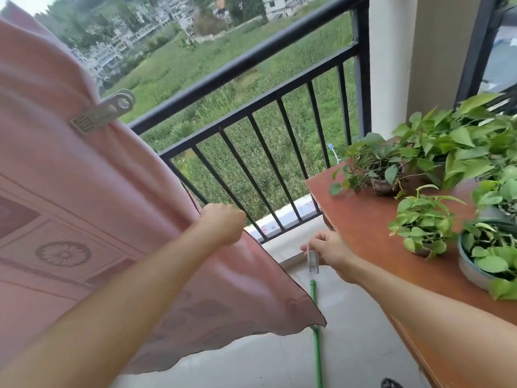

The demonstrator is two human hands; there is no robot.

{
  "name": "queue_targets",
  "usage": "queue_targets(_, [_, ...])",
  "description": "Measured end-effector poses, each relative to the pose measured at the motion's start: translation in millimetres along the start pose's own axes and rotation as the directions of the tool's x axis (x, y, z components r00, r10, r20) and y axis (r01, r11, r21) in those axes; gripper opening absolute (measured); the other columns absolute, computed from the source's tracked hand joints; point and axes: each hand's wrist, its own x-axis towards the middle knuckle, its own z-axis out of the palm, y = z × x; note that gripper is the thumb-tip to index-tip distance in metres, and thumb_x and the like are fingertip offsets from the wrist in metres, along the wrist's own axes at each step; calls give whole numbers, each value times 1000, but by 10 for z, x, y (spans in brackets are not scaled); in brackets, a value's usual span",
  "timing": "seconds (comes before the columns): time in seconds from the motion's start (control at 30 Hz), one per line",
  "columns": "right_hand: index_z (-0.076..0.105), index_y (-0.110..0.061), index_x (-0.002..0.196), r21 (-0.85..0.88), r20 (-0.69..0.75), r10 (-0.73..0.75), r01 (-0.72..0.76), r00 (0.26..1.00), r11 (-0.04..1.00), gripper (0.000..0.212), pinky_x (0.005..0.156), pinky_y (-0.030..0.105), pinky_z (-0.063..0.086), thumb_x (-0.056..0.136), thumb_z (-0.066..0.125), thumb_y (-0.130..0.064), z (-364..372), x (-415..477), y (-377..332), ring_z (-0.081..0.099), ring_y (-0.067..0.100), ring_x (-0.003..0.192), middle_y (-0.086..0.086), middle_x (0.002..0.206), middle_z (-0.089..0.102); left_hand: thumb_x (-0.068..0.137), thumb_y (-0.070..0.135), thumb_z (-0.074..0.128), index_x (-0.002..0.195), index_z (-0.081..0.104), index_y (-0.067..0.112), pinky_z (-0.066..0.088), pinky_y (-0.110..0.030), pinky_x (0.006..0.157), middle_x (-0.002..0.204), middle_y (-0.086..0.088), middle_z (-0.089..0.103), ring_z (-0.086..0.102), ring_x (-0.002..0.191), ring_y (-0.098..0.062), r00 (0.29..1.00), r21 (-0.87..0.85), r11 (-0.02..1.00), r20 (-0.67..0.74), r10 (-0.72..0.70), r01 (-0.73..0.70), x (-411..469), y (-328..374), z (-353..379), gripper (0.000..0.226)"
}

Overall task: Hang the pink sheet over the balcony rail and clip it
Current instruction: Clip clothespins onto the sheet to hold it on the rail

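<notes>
The pink sheet (84,175) with a patterned border hangs over the black balcony rail (251,56) on the left and drapes down toward the floor. A grey clip (103,110) pins it at the rail, near its right edge. My left hand (222,224) is closed on the sheet's right edge, low down by the bars. My right hand (328,252) is lower right, beside the table's corner, holding a second pale grey clip (312,260) that points downward.
A brown wooden table (372,219) with several potted green plants (425,219) stands at the right. A green pole (317,345) lies on the tiled floor below my hands. A cream pillar (391,65) closes the rail's right end.
</notes>
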Motion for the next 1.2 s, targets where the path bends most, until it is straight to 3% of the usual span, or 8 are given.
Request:
queue_targets(0.13, [56,-2,80,-94,17,-15,16,1000,995,15,47,23,35,87,42,-2,133,101,-100,44,11,50,-1,63,61,81,5,45,84,46,17,36,-32,58,71,2,43,49,72,-26,987,-172,972,-46,154,-160,-245,152,31,13])
queue_targets(0.23, [60,-12,88,-262,121,-103,131,987,956,8,63,27,41,84,53,-10,281,190,-115,49,12,65,3,84,63,72,2,45,74,44,20,32,-31,58,69,4,45,47,69,-23,967,-231,939,-90,239,-253,-484,143,107,18])
queue_targets(0.33, [60,-23,120,-343,343,-136,258,930,903,49,57,18,40,75,62,-5,516,189,-174,40,3,52,-14,102,66,69,3,44,72,47,23,37,-32,65,74,6,50,47,75,-17,957,-350,891,-133,256,-287,-664,57,225,20])
queue_targets(0.4, [55,-21,129,-356,488,-103,306,867,883,59,46,10,33,76,58,4,695,140,-230,37,2,40,-36,69,61,67,4,43,72,49,23,43,-36,70,76,6,54,50,80,-18,955,-425,857,-174,239,-292,-701,-19,298,20])
queue_targets(0.57, [71,-3,77,-315,576,-33,259,817,913,18,52,21,33,73,54,1,833,33,-121,41,4,46,-9,53,53,70,1,48,75,48,25,36,-30,71,76,12,49,47,82,-15,954,-473,846,-270,128,-247,-613,-118,386,25])
queue_targets(0.83, [69,-6,86,-143,362,-230,297,903,944,36,65,26,37,75,75,-40,600,-39,189,49,10,69,6,75,67,77,-3,47,88,51,23,30,-29,75,94,5,56,51,90,-19,925,-401,866,-342,163,-300,-127,183,-150,28])
queue_targets(1.07, [52,-17,60,-81,135,13,-2,991,997,34,37,18,15,92,59,-23,94,256,-52,30,15,41,-7,38,35,74,0,49,70,60,15,41,-33,67,73,-1,56,51,70,-21,471,85,747,-728,499,-659,-236,305,-53,19])
queue_targets(1.2, [50,-13,70,-133,214,83,-56,973,990,27,38,19,15,94,58,-24,114,340,-95,33,14,40,-10,37,39,75,8,56,101,65,14,36,-45,101,116,-11,61,53,113,-30,778,251,843,-328,536,-475,-48,186,421,29])
